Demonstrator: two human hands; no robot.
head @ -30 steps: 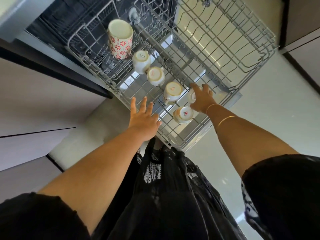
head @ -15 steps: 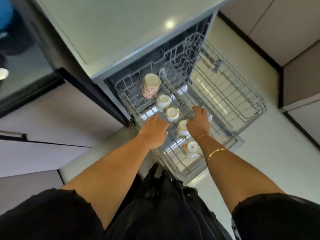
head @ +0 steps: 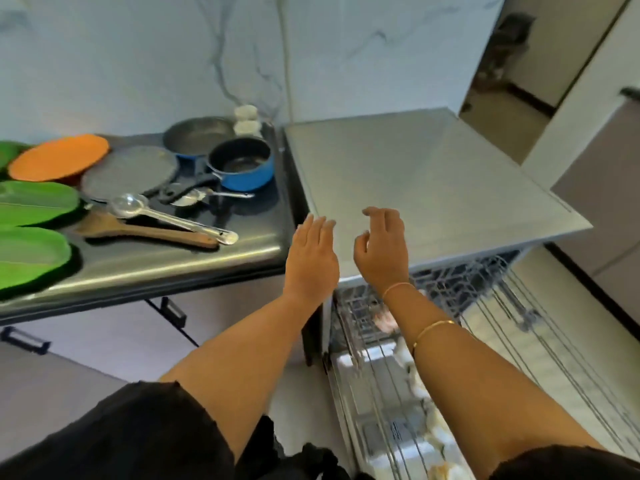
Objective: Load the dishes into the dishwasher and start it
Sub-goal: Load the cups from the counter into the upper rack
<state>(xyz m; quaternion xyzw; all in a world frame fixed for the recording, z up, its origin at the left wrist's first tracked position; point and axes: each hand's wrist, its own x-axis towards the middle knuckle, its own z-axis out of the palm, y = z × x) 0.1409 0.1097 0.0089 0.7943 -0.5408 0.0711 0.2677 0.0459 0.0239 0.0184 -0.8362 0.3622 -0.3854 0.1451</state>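
Hands lifted off pulled-out grey wire dishwasher rack (head: 491, 299). Left hand (head: 310, 258) flat, right hand (head: 381, 251) loosely curled, both empty, likely heading for blue metal saucepan (head: 242, 164) and orange round plate (head: 59, 157) waiting on steel counter (head: 207, 261).

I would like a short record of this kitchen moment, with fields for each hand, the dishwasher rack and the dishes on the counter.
left hand: fingers straight, holds nothing
right hand: fingers loosely curled, holds nothing
rack: pulled out, pale cups inside, blurred
counter: orange plate, green plates, blue saucepan, wooden spatula, not yet loaded
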